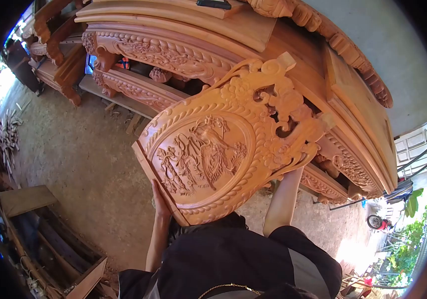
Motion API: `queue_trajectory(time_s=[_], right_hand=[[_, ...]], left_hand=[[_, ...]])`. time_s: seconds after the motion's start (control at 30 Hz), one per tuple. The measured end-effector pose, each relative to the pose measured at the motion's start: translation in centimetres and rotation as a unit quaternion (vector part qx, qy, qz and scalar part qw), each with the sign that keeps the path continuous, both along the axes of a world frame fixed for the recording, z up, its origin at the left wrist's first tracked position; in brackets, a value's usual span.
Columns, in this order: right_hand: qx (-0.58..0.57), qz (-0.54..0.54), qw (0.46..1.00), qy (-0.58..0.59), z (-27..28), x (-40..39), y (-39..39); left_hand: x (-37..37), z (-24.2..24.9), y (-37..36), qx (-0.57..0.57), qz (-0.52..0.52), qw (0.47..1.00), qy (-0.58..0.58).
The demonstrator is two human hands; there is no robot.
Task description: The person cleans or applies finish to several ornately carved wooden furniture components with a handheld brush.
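A large carved wooden panel (pixel 199 159) is tilted in front of my body, its oval field showing a bird among plants in relief. Openwork scrolls and two square blocks mark its upper right end. My left hand (pixel 160 202) grips the straight lower-left edge, thumb along the rim and the other fingers mostly hidden. My right forearm (pixel 284 199) reaches up behind the panel's lower right side. The panel hides my right hand, so its grip does not show.
Behind the panel stands a long carved wooden cabinet (pixel 173 37). A dark object (pixel 214 4) lies on top. At lower left is an open wooden box (pixel 86 279), with wood scraps (pixel 9 132) beyond. A person (pixel 21 67) stands far left; a red motorbike (pixel 378 223) is outside right.
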State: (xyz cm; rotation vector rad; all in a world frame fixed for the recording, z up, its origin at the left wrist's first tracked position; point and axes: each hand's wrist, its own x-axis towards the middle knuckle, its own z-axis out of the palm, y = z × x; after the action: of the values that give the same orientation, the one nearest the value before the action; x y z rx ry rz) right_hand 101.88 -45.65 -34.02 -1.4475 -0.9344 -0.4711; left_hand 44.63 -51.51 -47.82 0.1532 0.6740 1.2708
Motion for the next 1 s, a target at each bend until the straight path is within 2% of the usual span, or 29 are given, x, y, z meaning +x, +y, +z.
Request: queue_trajectory(time_s=[0.2, 0.3, 0.4, 0.43, 0.47, 0.5, 0.57, 0.63, 0.7, 0.73, 0.77, 0.8, 0.83, 0.87, 0.9, 1.0], right_hand=[[-0.062, -0.01, 0.997, -0.053, -4.7, 4.9, -0.6], [-0.099, 0.016, 0.991, -0.083, -6.8, 5.4, 1.3], [-0.135, 0.052, 0.982, -0.12, -13.5, 11.2, 4.9], [-0.137, 0.064, 0.981, -0.123, -4.9, 0.7, 0.7], [0.051, -0.191, 0.965, 0.173, 6.8, -10.2, 0.1], [0.118, -0.262, 0.945, 0.156, 10.7, -13.4, -0.9], [0.217, -0.271, 0.938, 0.007, 15.2, -14.2, -2.6], [0.259, -0.185, 0.948, -0.002, 19.8, -18.3, -2.8], [0.258, -0.003, 0.959, -0.114, 21.9, -19.0, -2.0], [0.199, 0.012, 0.968, -0.152, 22.7, -20.7, -1.2], [0.14, 0.027, 0.971, -0.19, 23.3, -22.7, -0.2], [0.07, 0.13, 0.966, -0.212, 23.8, -23.8, 1.1], [-0.001, 0.231, 0.945, -0.232, 24.2, -24.9, 2.5], [-0.107, 0.295, 0.94, -0.135, 24.0, -26.2, 4.0], [-0.213, 0.349, 0.912, -0.036, 23.6, -27.6, 5.4], [-0.307, 0.494, 0.812, -0.047, 19.8, -33.0, 8.4]], left_hand=[[-0.1, 1.0, -0.6, -0.011, 0.011, 1.0, 0.009], [-0.1, -0.8, -0.8, -0.025, 0.037, 0.999, 0.016], [-0.5, -1.8, -0.9, -0.062, 0.038, 0.997, 0.037], [-0.4, -2.0, -0.7, -0.082, 0.022, 0.995, 0.05], [-0.2, -1.3, -0.7, -0.087, 0.017, 0.995, 0.04], [0.0, -1.5, -0.6, -0.092, 0.028, 0.995, 0.037], [-0.2, -2.0, -0.6, -0.087, 0.001, 0.996, 0.014], [0.2, -2.2, -0.3, -0.085, 0.009, 0.996, 0.01], [0.2, -2.4, -0.3, -0.086, -0.003, 0.996, -0.003], [0.5, 0.2, -0.3, -0.115, 0.007, 0.993, 0.031], [0.5, 0.1, -0.3, -0.126, 0.014, 0.991, 0.032], [0.6, 0.0, -0.3, -0.13, 0.014, 0.991, 0.027], [0.7, 0.1, -0.4, -0.136, 0.015, 0.99, 0.022], [0.7, -0.1, -0.5, -0.137, 0.019, 0.99, 0.017], [0.7, -0.4, -0.5, -0.135, 0.005, 0.991, 0.018], [0.7, -0.7, -0.6, -0.13, -0.009, 0.991, 0.014]])
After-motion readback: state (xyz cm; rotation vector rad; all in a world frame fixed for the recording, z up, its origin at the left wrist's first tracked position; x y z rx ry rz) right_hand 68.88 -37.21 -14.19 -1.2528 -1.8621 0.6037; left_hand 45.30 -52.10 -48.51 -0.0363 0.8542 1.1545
